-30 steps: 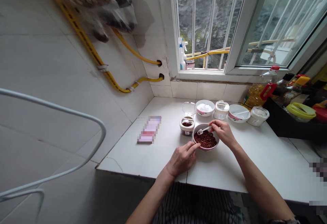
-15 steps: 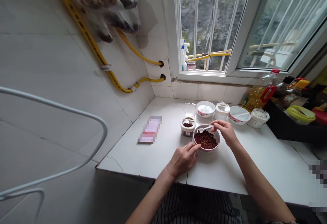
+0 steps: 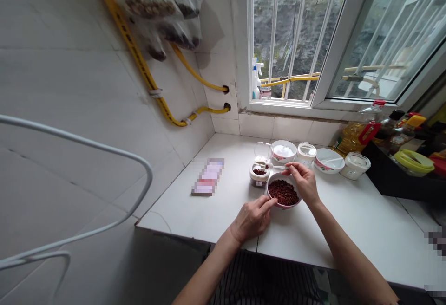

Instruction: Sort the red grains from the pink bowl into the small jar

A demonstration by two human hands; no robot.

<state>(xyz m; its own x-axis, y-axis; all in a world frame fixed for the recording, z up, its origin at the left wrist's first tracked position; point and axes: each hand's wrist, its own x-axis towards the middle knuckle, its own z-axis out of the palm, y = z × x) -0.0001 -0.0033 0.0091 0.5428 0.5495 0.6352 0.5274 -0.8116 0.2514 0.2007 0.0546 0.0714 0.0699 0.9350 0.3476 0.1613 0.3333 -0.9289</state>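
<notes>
1 small white spoon [image 3: 277, 167] is held over the mouth of a jar [image 3: 258, 183], with something dark shown at its tip; the jar's clear lid [image 3: 264, 151] is raised at the back. Dark red grains [image 3: 283, 192] are held in the bowl [image 3: 287, 207] just beside the jar. The step in hand is judged to be the spooning of grains from bowl to jar, and a careful tilt above the opening seems to be called for. The spoon's handle is pinched between the thumb and fingers of the right hand [image 3: 304, 180]. The bowl's near left rim is touched by the left hand [image 3: 253, 217], fingers half curled; whether it is gripped cannot be told. Behind, 2 lidded jars [image 3: 307, 156] are set along the counter [image 3: 223, 221].
</notes>
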